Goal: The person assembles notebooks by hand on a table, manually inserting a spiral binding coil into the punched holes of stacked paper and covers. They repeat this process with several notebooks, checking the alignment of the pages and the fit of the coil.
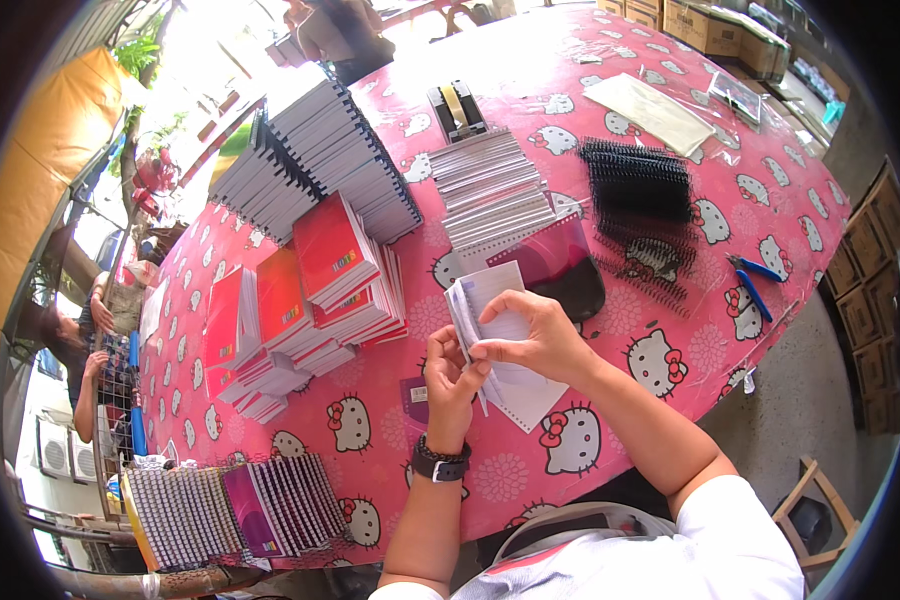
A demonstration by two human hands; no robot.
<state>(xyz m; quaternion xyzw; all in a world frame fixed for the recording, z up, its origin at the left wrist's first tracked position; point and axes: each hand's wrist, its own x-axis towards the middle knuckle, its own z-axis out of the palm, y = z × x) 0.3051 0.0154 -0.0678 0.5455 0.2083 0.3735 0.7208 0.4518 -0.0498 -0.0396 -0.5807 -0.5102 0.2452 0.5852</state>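
Observation:
Low over the near middle of the table, both hands are on a set of loose lined notebook sheets (528,385) with holes punched along an edge. My left hand (452,388), with a dark wristband, is closed on the sheets' left side. My right hand (526,332) is closed in a pinch on the lifted pages. Part of a purple cover (414,398) shows beside my left hand. Just beyond the hands lies a purple and black cover (565,262), partly under a stack of punched paper (492,190).
Red notebooks (338,250) are piled at left, before tall spiral-bound stacks (335,145). More bound notebooks (285,505) fill the near left corner. Black spiral coils (638,185), blue-handled pliers (755,285) and a tape dispenser (457,108) lie beyond. Other people are in the background.

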